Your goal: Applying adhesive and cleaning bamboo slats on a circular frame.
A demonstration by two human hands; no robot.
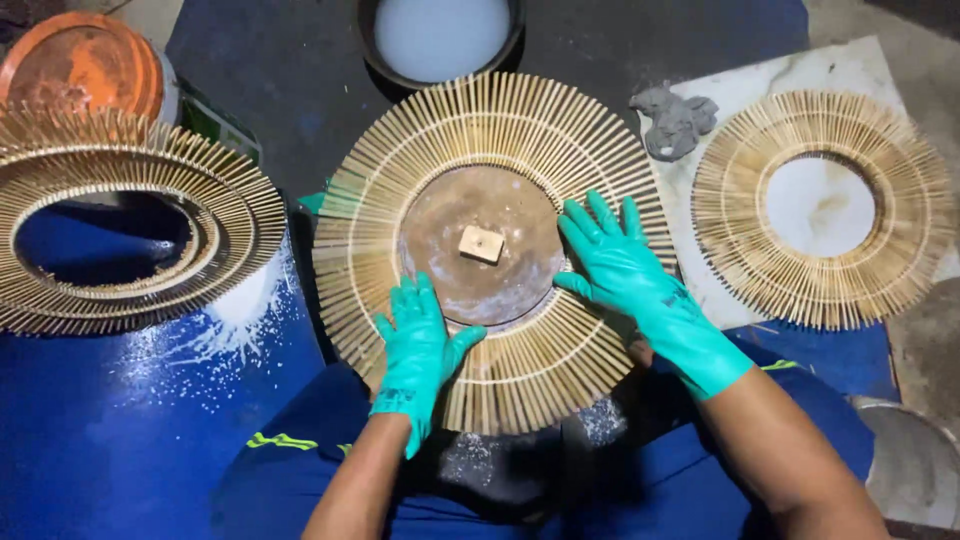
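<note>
Bamboo sticks fan out in a ring (497, 250) lying across the person's lap, around a brown disc (480, 245) that carries a small wood block (481, 244). Both gloved hands lie flat on the ring, fingers spread and grasping nothing: the left hand (417, 345) at the ring's near edge, the right hand (628, 270) on its right side. Uneven pressure could likely snap or shift sticks, or slide the ring off the lap.

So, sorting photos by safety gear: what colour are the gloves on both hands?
Teal green, on the left hand and right hand; the head view shows them.
</note>
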